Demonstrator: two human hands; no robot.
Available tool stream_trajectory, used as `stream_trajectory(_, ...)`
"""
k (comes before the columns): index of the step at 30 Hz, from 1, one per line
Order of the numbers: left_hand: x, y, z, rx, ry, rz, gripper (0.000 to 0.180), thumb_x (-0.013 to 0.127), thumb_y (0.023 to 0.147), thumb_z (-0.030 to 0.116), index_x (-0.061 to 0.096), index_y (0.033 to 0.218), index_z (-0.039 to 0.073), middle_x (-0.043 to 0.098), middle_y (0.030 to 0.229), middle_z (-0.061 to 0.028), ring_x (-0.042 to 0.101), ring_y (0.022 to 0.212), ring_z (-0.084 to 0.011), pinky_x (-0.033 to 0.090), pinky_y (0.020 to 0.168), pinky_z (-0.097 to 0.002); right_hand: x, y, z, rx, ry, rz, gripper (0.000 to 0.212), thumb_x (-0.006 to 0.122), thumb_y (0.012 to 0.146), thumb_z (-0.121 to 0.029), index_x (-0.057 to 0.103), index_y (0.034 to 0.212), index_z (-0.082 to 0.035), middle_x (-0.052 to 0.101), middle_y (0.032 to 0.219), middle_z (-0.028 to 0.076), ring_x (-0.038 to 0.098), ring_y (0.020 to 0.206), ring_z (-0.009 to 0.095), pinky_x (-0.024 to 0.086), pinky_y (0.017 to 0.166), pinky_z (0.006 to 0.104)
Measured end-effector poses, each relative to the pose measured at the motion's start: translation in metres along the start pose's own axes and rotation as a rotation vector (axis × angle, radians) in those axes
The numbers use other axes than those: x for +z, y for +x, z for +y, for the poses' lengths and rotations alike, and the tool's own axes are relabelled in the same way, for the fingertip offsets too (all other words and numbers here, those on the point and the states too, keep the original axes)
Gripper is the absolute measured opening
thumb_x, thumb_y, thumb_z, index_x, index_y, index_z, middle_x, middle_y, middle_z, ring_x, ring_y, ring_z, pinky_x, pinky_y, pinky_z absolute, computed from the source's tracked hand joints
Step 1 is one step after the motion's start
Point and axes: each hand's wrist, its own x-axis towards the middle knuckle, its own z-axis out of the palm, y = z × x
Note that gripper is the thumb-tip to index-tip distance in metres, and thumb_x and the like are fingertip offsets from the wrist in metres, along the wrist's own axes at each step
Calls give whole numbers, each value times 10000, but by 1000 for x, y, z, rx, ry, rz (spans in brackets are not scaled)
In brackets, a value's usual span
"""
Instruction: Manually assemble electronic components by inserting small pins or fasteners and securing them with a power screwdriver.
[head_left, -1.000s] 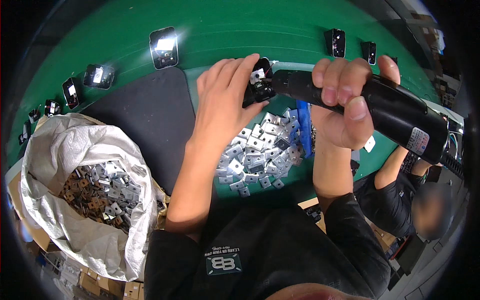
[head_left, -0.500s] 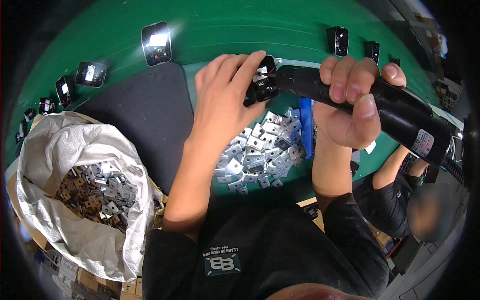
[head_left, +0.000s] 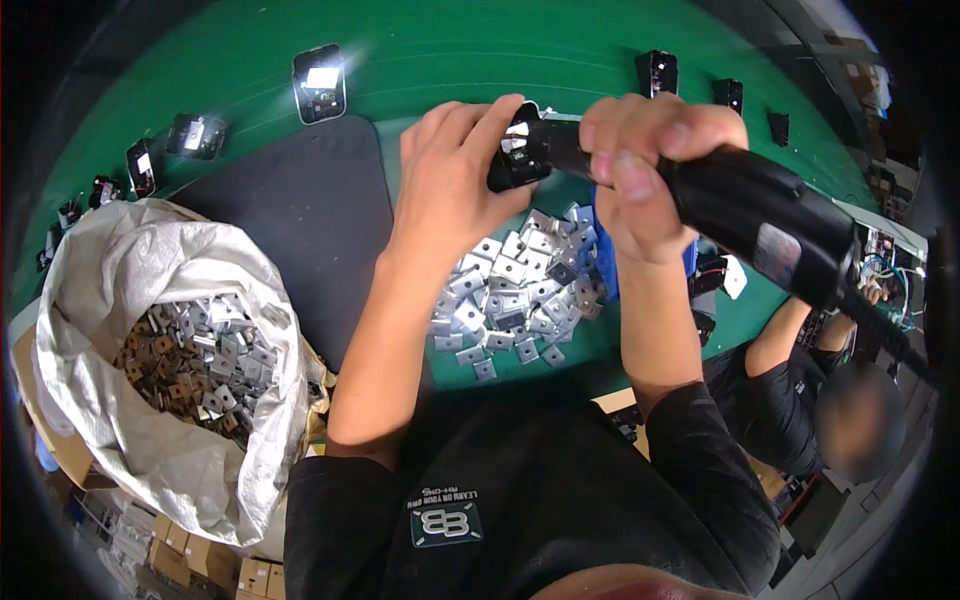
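My left hand (head_left: 440, 175) is closed on a small black plastic housing (head_left: 518, 168), thumb below and fingers above, its open side with white and metallic parts facing right. A thick black corded electric screwdriver (head_left: 770, 205) lies in the grip of my right hand (head_left: 645, 165), fingers wrapped round its front part. Its nose meets the housing's open side; the bit itself cannot be made out. Just below both hands is a pile of small silver metal plates (head_left: 510, 290) with holes. A blue object (head_left: 604, 245), partly hidden by my right wrist, borders that pile.
On the left stands a white woven sack (head_left: 75, 310) holding many similar plates. A dark grey mat (head_left: 320, 210) covers part of the green table (head_left: 480, 60). Similar black housings, one lit (head_left: 320, 82), line the far side. A co-worker (head_left: 765, 400) sits at the right.
My right hand and the screwdriver have moved left, and the nose now overlaps the housing more. The left hand keeps its hold. The whole view has shifted slightly.
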Motion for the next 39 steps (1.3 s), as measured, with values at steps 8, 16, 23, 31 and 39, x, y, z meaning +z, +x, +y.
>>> stream_trajectory(8,-5,-3,6,-2,90,-32,677,790,633,144,542,1263,121,607,1146,-117,530,1100,-316,388,954,-412,-14,5,-60,0,1,157,483,526,838,-115,393,1302,-98,515,790,21,474,688,147,400,731,366)
stream_trajectory(16,7,56,-28,86,159,-23,679,745,674,255,499,1286,98,578,1153,-191,517,1081,-384,412,936,-457,-48,-29,-110,-32,-247,509,473,597,783,-75,454,1223,26,551,749,86,515,610,173,471,621,359)
stream_trajectory(23,-17,59,-4,62,271,13,713,727,664,179,463,1324,126,445,1309,-211,461,1150,-405,377,995,-471,-54,-37,-83,33,-307,372,443,578,800,-45,468,1225,13,534,775,85,512,665,171,473,693,379)
stream_trajectory(31,-5,-5,45,91,-101,-397,272,622,782,29,630,1054,18,631,944,-156,625,826,-310,498,752,-370,-52,-36,-80,79,-341,349,434,563,818,-68,462,1234,2,528,785,71,499,661,169,461,681,374)
stream_trajectory(39,-14,-17,46,-12,-25,-422,221,644,788,40,642,1006,6,613,866,-140,610,803,-324,487,718,-384,-48,-34,-120,21,-41,325,502,563,787,-49,414,1267,-37,503,756,60,494,643,163,463,692,379)
